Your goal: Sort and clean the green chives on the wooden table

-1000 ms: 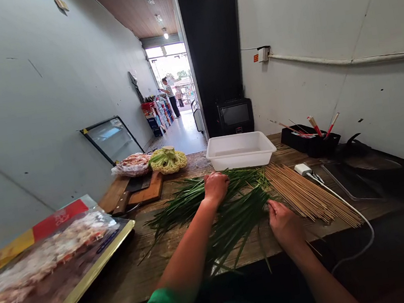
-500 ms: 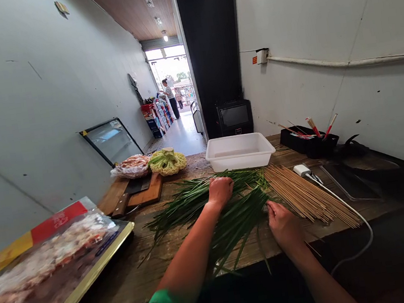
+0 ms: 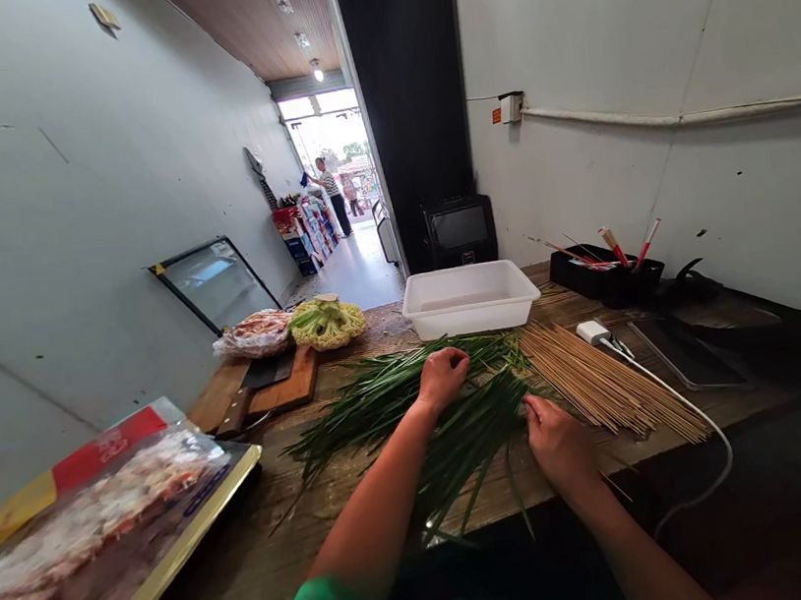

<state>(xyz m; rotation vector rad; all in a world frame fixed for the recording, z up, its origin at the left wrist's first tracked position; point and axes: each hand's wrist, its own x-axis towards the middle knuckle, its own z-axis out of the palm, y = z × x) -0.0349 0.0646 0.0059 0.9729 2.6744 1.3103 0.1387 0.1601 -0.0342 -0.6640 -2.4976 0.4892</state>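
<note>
A loose pile of long green chives [image 3: 385, 403] lies across the wooden table [image 3: 282, 515]. My left hand [image 3: 442, 377] rests on the far part of the pile with its fingers curled into the leaves. My right hand [image 3: 560, 440] sits at the pile's right edge, fingers closed in a pinch on a few chive leaves. Just right of it a fan of thin bamboo skewers [image 3: 601, 379] lies flat on the table.
A white plastic tub [image 3: 470, 298] stands behind the chives. At left are a cauliflower [image 3: 327, 321], a wrapped plate [image 3: 256, 332], a cutting board with a cleaver [image 3: 263, 383] and a large tray [image 3: 99, 541]. A black chopstick holder [image 3: 605, 273] and a charger cable [image 3: 649, 374] lie right. A person stands far down the corridor.
My left hand has slid a little to the right over the chives and curled tighter. My right hand has barely moved. The camera has shifted slightly.
</note>
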